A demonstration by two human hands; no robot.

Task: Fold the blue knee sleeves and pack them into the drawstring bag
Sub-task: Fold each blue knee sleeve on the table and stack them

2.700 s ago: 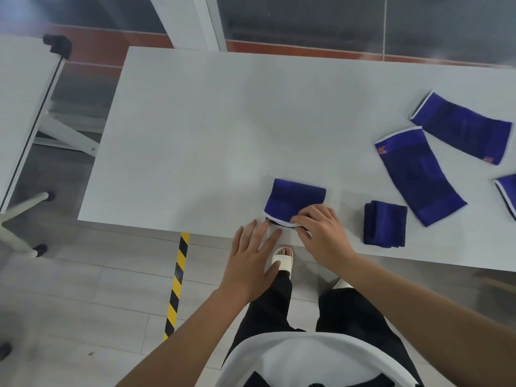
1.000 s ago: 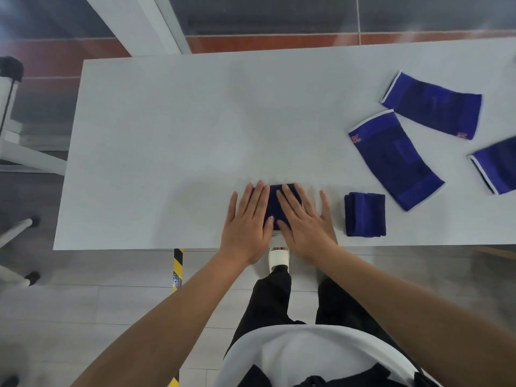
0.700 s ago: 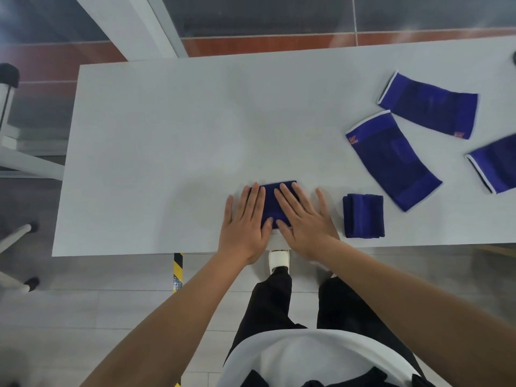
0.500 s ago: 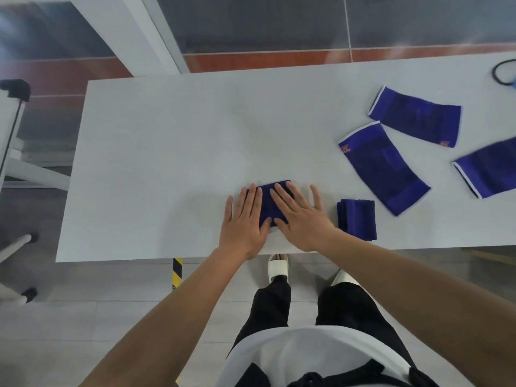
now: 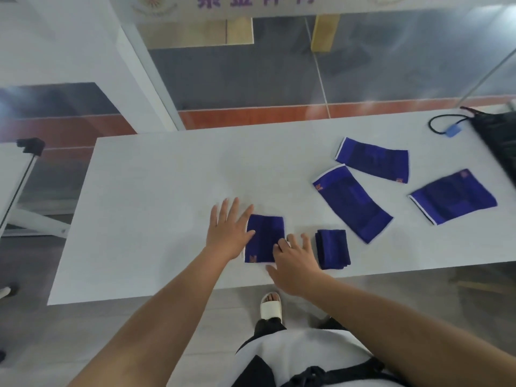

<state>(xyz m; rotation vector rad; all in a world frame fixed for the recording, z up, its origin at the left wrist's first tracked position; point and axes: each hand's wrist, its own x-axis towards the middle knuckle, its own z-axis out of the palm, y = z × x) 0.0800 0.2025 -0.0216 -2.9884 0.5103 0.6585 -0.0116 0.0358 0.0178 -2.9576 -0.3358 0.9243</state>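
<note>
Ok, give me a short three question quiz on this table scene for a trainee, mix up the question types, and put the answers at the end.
1. True or false: the black drawstring bag lies at the table's far right end.
2. How many blue knee sleeves lie flat and unfolded? A) two B) three C) five
3. Fill in: the folded sleeve lies between the left hand and the ____ hand.

Key
1. True.
2. B: the far sleeve, the middle sleeve and the right sleeve.
3. Right: the right hand has fingertips at its edge; a second folded sleeve lies beside it.
</note>
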